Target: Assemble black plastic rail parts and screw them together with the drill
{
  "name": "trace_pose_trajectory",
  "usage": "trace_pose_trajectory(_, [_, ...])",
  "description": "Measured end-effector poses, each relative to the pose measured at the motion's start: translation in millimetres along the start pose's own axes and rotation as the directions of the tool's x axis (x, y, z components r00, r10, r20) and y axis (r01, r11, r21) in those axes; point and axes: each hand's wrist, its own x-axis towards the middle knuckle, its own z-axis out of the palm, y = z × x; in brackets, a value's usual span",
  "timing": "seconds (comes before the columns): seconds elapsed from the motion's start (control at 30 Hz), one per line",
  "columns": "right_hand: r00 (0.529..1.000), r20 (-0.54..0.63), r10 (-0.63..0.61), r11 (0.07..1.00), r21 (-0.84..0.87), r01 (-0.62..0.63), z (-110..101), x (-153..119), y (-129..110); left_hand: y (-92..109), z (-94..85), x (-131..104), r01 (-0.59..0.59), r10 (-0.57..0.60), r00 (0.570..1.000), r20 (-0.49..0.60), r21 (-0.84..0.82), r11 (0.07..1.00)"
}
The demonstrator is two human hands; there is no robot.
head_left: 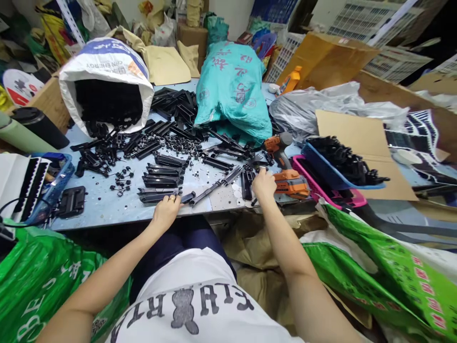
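Observation:
My left hand [167, 209] is at the table's front edge, its fingers bent over a black plastic bar [187, 197]. Just beyond it lies a short row of similar black bars [162, 181]. My right hand [264, 185] is closed beside an orange cordless drill [280, 147], next to a small group of upright-looking black parts [246, 185]. Something small and pale shows at its fingertips, too small to name. Between both hands a long, dark jointed piece [217, 185] lies slantwise on the table. Small black-headed screws [122, 182] are scattered left of the row.
A white sack [107, 62] spills black parts at the back left; a teal sack [233, 90] stands at the back middle. Blue [332, 166] and pink [353, 197] baskets sit at right. Green bags [53, 281] flank my seat. A dark cup [39, 126] stands far left.

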Motion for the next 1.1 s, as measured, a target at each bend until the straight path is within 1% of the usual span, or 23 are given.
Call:
trace_pose_trajectory(0.03, [0.993,0.085,0.076,0.996,-0.048,-0.072,3.0,5.8,8.4,1.8,3.6,-0.5,-0.005,0.005,1.000,0.007,-0.003,1.000])
trace_pose_trajectory(0.07, [0.980,0.155,0.125,0.990,-0.083,-0.113,6.9,8.5,15.5,3.5,6.6,-1.5,-0.012,0.012,1.000,0.019,-0.010,1.000])
trace_pose_trajectory(0.1, [0.969,0.198,0.150,0.986,-0.103,-0.131,11.6,8.1,20.8,4.8,9.1,-2.6,-0.019,0.020,0.999,0.037,-0.019,1.000])
trace_pose_trajectory(0.13, [0.965,0.210,0.157,0.984,-0.113,-0.135,16.6,5.2,24.4,5.7,10.8,-3.4,-0.023,0.025,0.998,0.060,-0.025,0.999])
trace_pose_trajectory(0.2, [0.974,0.165,0.155,0.982,-0.130,-0.134,26.4,-4.5,27.1,6.1,12.0,-3.9,-0.022,0.024,0.995,0.099,-0.017,1.000])
trace_pose_trajectory(0.27, [0.985,0.085,0.151,0.982,-0.129,-0.139,32.6,-13.8,27.0,5.8,10.9,-3.0,-0.027,0.026,0.992,0.123,0.004,1.000])
trace_pose_trajectory(0.37, [0.986,0.012,0.167,0.985,-0.047,-0.167,29.3,-21.7,27.9,6.2,7.9,-1.0,-0.026,0.025,0.988,0.150,0.007,1.000])
trace_pose_trajectory(0.43, [0.993,0.019,0.115,0.992,0.058,-0.116,16.7,-27.1,28.3,7.2,6.6,-0.3,-0.019,0.020,0.986,0.168,-0.008,1.000])
trace_pose_trajectory(0.47, [0.998,0.038,0.041,0.991,0.130,-0.045,7.4,-31.7,27.5,7.8,6.3,-0.1,-0.014,0.016,0.984,0.175,-0.011,1.000])
trace_pose_trajectory(0.5, [0.995,0.070,-0.067,0.975,0.217,0.050,-3.4,-38.0,25.8,8.4,6.1,0.0,-0.010,0.012,0.984,0.180,-0.011,1.000])
trace_pose_trajectory(0.53, [0.975,0.111,-0.195,0.937,0.316,0.152,-15.2,-46.3,22.9,9.0,5.9,0.1,-0.007,0.008,0.983,0.182,-0.008,1.000])
trace_pose_trajectory(0.57, [0.932,0.148,-0.330,0.875,0.418,0.243,-27.2,-56.2,18.9,9.5,5.8,0.1,-0.004,0.005,0.983,0.182,-0.006,1.000])
trace_pose_trajectory(0.6, [0.877,0.166,-0.451,0.800,0.511,0.315,-38.5,-67.5,14.0,9.9,5.6,0.2,-0.001,0.002,0.983,0.182,-0.007,1.000])
trace_pose_trajectory(0.63, [0.823,0.155,-0.547,0.724,0.582,0.371,-48.2,-79.4,8.5,10.3,5.3,0.4,0.001,0.000,0.984,0.180,-0.011,1.000])
trace_pose_trajectory(0.67, [0.783,0.119,-0.611,0.658,0.626,0.418,-55.5,-91.5,2.7,10.5,5.0,0.4,0.004,-0.001,0.984,0.180,-0.015,1.000])
trace_pose_trajectory(0.73, [0.734,0.031,-0.678,0.571,0.651,0.500,-61.3,-113.7,-8.4,10.7,4.4,0.3,0.011,-0.008,0.983,0.186,-0.016,1.000])
trace_pose_trajectory(0.77, [0.712,0.016,-0.702,0.552,0.645,0.529,-60.0,-122.6,-13.1,10.6,4.2,0.1,0.014,-0.011,0.982,0.189,-0.012,1.000])
trace_pose_trajectory(0.87, [0.650,0.103,-0.753,0.566,0.604,0.560,-47.6,-135.3,-20.4,9.9,3.8,-0.7,0.010,-0.010,0.981,0.194,0.002,1.000])
trace_pose_trajectory(0.9, [0.652,0.125,-0.748,0.585,0.588,0.559,-43.5,-133.5,-19.9,10.1,3.6,-0.4,0.002,-0.002,0.981,0.193,0.000,1.000])
trace_pose_trajectory(0.93, [0.674,0.128,-0.727,0.611,0.569,0.551,-40.3,-128.3,-17.6,10.6,3.3,0.6,-0.005,0.006,0.982,0.190,-0.006,1.000])
trace_pose_trajectory(1.0, [0.755,0.099,-0.649,0.685,0.509,0.522,-36.1,-107.9,-8.1,13.6,1.9,5.1,-0.005,0.009,0.984,0.180,-0.022,1.000])
trace_pose_trajectory(1.03, [0.798,0.087,-0.596,0.734,0.461,0.499,-34.4,-93.6,-1.3,15.9,0.7,8.6,0.006,0.000,0.984,0.176,-0.030,1.000])
trace_pose_trajectory(1.1, [0.866,0.099,-0.490,0.838,0.326,0.437,-30.4,-62.1,13.0,21.5,-2.3,17.3,0.050,-0.038,0.981,0.190,-0.055,0.997])
